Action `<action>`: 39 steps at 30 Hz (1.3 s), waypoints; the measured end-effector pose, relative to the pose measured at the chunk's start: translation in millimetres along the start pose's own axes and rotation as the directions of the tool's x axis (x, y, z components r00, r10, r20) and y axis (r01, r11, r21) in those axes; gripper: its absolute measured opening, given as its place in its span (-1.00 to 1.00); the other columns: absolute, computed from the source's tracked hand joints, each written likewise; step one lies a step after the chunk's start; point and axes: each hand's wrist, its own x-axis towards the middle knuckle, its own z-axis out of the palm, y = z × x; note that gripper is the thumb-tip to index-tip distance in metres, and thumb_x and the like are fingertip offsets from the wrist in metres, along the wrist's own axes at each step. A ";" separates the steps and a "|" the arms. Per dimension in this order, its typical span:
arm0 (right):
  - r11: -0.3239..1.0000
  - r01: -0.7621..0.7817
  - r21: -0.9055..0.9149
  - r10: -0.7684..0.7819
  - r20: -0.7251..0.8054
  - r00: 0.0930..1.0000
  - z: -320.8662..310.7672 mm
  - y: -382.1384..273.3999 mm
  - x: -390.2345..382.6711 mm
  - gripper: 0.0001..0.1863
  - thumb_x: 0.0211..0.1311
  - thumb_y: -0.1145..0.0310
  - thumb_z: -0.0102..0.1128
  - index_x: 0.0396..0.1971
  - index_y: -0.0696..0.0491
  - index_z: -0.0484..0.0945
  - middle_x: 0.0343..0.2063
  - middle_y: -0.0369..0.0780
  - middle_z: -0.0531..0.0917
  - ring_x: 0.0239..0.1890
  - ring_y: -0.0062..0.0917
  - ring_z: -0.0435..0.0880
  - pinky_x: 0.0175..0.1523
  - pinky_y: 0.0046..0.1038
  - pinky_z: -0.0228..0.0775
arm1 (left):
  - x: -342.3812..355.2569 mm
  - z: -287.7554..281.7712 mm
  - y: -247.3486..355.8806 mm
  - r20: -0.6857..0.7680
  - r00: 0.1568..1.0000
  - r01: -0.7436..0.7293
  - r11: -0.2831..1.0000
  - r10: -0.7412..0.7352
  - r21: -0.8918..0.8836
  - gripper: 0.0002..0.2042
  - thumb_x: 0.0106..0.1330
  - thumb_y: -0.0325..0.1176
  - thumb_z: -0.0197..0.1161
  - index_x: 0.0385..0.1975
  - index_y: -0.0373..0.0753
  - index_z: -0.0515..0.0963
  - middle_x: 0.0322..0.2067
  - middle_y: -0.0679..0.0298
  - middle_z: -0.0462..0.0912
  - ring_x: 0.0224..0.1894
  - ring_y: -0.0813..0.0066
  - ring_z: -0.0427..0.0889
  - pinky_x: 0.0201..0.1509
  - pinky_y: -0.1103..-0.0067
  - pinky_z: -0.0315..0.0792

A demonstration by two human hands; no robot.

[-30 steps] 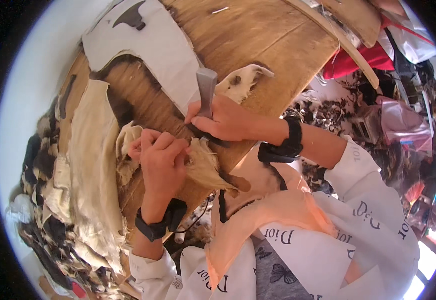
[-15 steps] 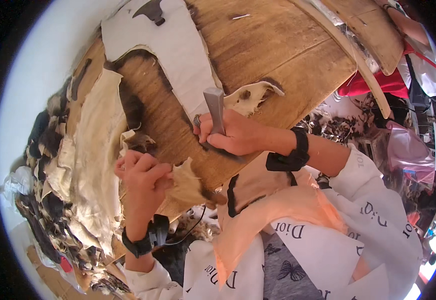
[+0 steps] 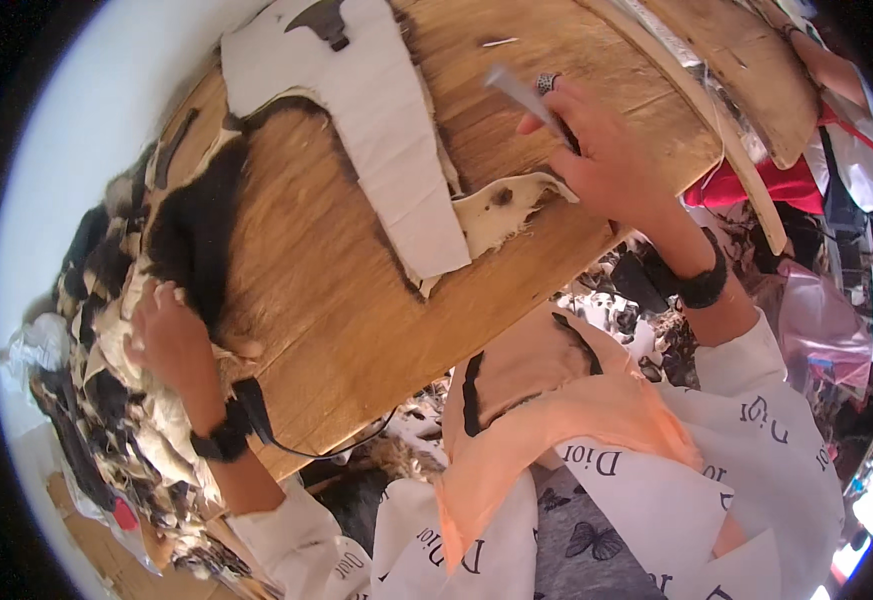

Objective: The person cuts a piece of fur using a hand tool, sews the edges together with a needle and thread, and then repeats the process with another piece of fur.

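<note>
At the left edge of the table, my left hand (image 3: 168, 335) rests over pale hide scraps with its thumb stretched away from the fingers. Just beyond it lies a piece of hide (image 3: 196, 230) with its black fur side showing. My right hand (image 3: 611, 150) is raised over the right part of the table and holds a grey-handled knife (image 3: 521, 90), its handle pointing up and left; the blade is hard to make out. Between the hands lies a white pattern piece (image 3: 386, 150) over hide, and a ragged hide offcut (image 3: 506, 205) sticks out from its right side.
A dark metal tool with a curved head (image 3: 328, 22) lies on the pattern. The wooden table (image 3: 296, 280) has a heap of fur scraps (image 3: 106, 300) along its left. A long wooden strip (image 3: 751, 185) runs at the right, near another person's arm (image 3: 826, 65).
My right hand has lifted the knife away from the pattern's lower end, up and right. My left hand has moved left to the scraps. The pale hide there now shows black fur.
</note>
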 end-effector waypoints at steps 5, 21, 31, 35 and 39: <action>0.983 -0.057 -0.172 0.055 -0.015 0.998 -7.9 -17.0 -7.7 -0.76 -0.05 0.25 0.20 -0.46 0.11 0.49 -0.48 -0.11 0.56 -0.43 -0.29 0.54 -0.35 -0.43 0.35 | 7.7 -65.5 63.3 -0.244 0.957 -0.273 0.760 0.155 -0.589 -0.72 0.06 -0.47 0.13 -0.18 -0.12 0.50 -0.22 0.30 0.54 -0.12 0.36 0.47 -0.07 0.37 0.28; 0.905 0.337 0.258 -0.344 -0.020 0.939 43.7 -45.1 -36.2 -0.75 -0.12 0.26 0.23 -0.42 0.02 0.44 -0.55 -0.22 0.38 -0.43 -0.36 0.43 -0.36 -0.36 0.29 | -31.1 -106.1 163.0 -0.024 0.819 0.217 -0.349 0.573 -0.912 -0.85 0.10 -0.50 0.10 -0.32 -0.24 0.36 -0.43 0.32 0.38 -0.44 0.54 0.35 -0.37 0.62 0.27; 0.971 0.071 -0.228 -0.042 0.129 0.991 60.8 15.2 -30.6 -0.91 -0.06 0.28 0.15 -0.58 -0.06 0.56 -0.59 -0.31 0.49 -0.41 -0.39 0.45 -0.32 -0.33 0.20 | -19.9 -64.8 192.3 0.208 0.791 0.497 -0.406 0.575 -0.767 -0.82 0.28 -0.27 -0.24 -0.39 -0.22 0.26 -0.42 0.38 0.21 -0.34 0.60 0.16 -0.22 0.67 0.11; 0.956 0.020 -0.292 0.040 0.198 0.979 60.9 13.6 -26.1 -0.92 -0.06 0.28 0.14 -0.59 -0.06 0.55 -0.60 -0.31 0.49 -0.41 -0.39 0.45 -0.31 -0.33 0.20 | -22.8 -58.4 194.5 0.104 0.802 0.440 -0.464 0.588 -0.769 -0.80 0.29 -0.25 -0.24 -0.39 -0.22 0.27 -0.43 0.38 0.21 -0.36 0.60 0.16 -0.24 0.67 0.11; 0.965 0.017 -0.262 0.030 0.176 0.984 63.3 16.5 -27.2 -0.93 -0.07 0.30 0.14 -0.58 -0.04 0.53 -0.59 -0.31 0.49 -0.40 -0.40 0.44 -0.30 -0.35 0.19 | -21.0 -62.9 194.7 0.103 0.773 0.459 -0.441 0.625 -0.771 -0.81 0.29 -0.27 -0.23 -0.40 -0.23 0.28 -0.46 0.41 0.21 -0.40 0.64 0.15 -0.30 0.68 0.11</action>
